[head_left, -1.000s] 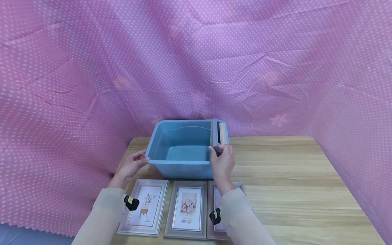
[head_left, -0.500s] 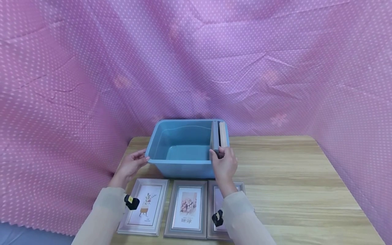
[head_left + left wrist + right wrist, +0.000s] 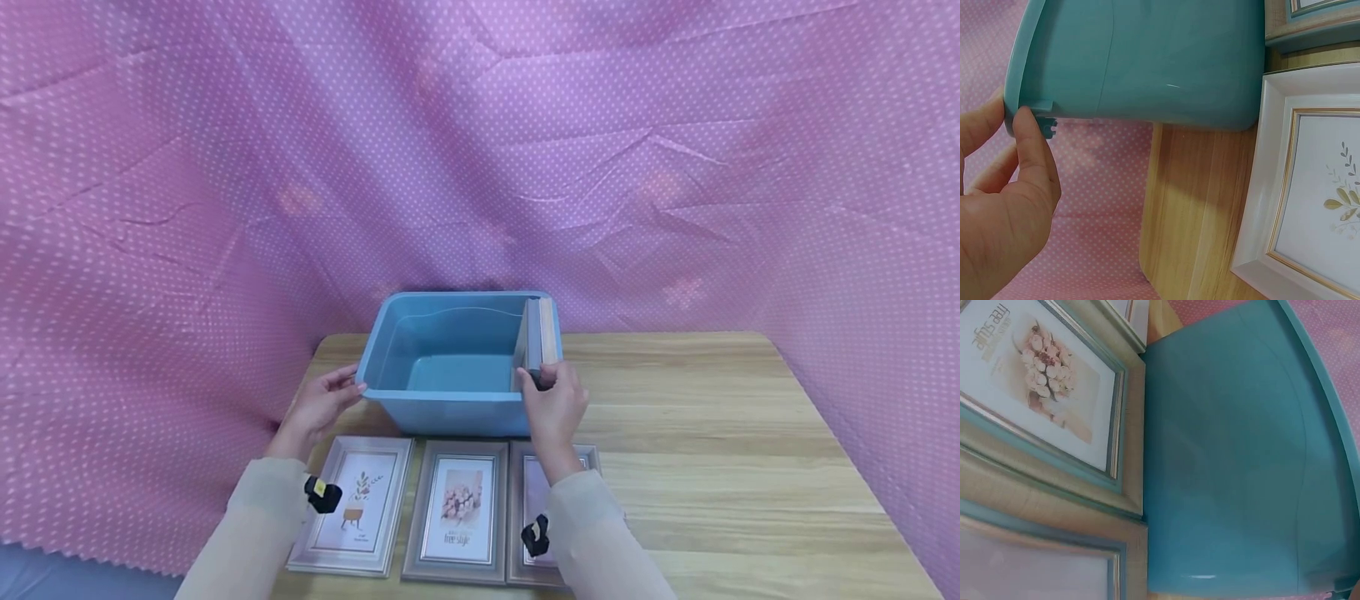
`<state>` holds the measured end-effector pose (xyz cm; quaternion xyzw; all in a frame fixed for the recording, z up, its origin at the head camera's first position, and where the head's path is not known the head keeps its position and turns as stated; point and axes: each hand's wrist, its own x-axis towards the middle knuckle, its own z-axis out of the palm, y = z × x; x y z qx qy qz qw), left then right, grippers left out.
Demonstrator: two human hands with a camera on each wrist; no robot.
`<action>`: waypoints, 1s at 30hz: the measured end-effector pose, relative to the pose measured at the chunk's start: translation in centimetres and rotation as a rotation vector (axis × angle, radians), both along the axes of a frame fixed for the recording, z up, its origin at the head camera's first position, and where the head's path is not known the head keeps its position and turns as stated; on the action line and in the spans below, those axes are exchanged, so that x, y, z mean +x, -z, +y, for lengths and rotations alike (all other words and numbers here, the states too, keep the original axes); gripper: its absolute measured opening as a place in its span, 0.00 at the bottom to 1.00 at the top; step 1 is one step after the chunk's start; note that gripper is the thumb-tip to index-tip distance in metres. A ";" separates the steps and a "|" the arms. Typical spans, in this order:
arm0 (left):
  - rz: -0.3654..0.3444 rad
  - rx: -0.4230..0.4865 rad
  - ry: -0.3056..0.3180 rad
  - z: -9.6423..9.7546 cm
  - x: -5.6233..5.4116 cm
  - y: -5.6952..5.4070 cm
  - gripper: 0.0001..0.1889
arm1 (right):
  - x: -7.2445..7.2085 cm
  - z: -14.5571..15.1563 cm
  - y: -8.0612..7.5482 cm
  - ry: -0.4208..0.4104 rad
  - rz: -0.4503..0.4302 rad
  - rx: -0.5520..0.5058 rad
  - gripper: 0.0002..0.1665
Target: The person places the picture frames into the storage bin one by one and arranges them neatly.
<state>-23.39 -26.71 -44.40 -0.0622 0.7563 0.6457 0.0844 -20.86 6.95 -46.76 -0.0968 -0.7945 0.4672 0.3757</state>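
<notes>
A blue plastic bin [image 3: 450, 410] stands at the back of the table. My left hand [image 3: 318, 410] pinches its rim at the near left corner; in the left wrist view, the thumb and fingers of the left hand [image 3: 1013, 187] lie on either side of that rim. Inside the bin, along its right wall, a grey picture frame [image 3: 533, 333] stands on edge, its near end held between my right thumb and fingers. A paler frame [image 3: 548, 329] stands upright right beside it, against the wall. My right hand [image 3: 557, 410] reaches over the near right rim.
Three picture frames lie face up in a row before the bin: a white one with a plant print [image 3: 363, 500], a flower-print one [image 3: 459, 508], and a third frame [image 3: 531, 487] partly under my right forearm. The wooden table [image 3: 712, 450] extends rightward; a pink dotted cloth [image 3: 480, 167] hangs behind.
My right hand has moved slightly right and toward me. The grey frame has gone lower into the bin and rightward, closing the gap to the paler frame. My left hand stays at the rim.
</notes>
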 end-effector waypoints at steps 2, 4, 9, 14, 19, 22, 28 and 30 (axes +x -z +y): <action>0.000 0.000 0.001 0.0 0.0 0.0 0.29 | 0.0 0.1 0.1 0.006 -0.006 0.000 0.18; 0.000 0.001 0.003 0.0 0.0 0.0 0.29 | -0.1 0.1 0.2 0.011 0.006 0.015 0.19; 0.008 -0.001 0.011 0.1 0.1 0.0 0.29 | 0.0 0.3 0.3 0.049 0.032 0.051 0.20; 0.004 -0.018 0.001 0.2 0.1 0.0 0.29 | 0.1 0.4 0.4 0.040 0.014 0.043 0.20; 0.002 -0.023 -0.004 0.1 0.1 0.0 0.29 | 0.2 0.4 0.4 0.019 0.002 0.011 0.21; 0.004 -0.026 0.001 0.0 0.2 0.0 0.29 | 0.3 0.4 0.3 0.010 -0.008 -0.024 0.21; 0.002 -0.033 0.001 0.0 0.2 0.0 0.29 | 0.6 0.5 0.1 -0.015 -0.050 -0.151 0.22; 0.001 -0.037 0.004 0.0 0.1 0.0 0.29 | 0.8 0.6 -0.1 -0.040 -0.059 -0.193 0.22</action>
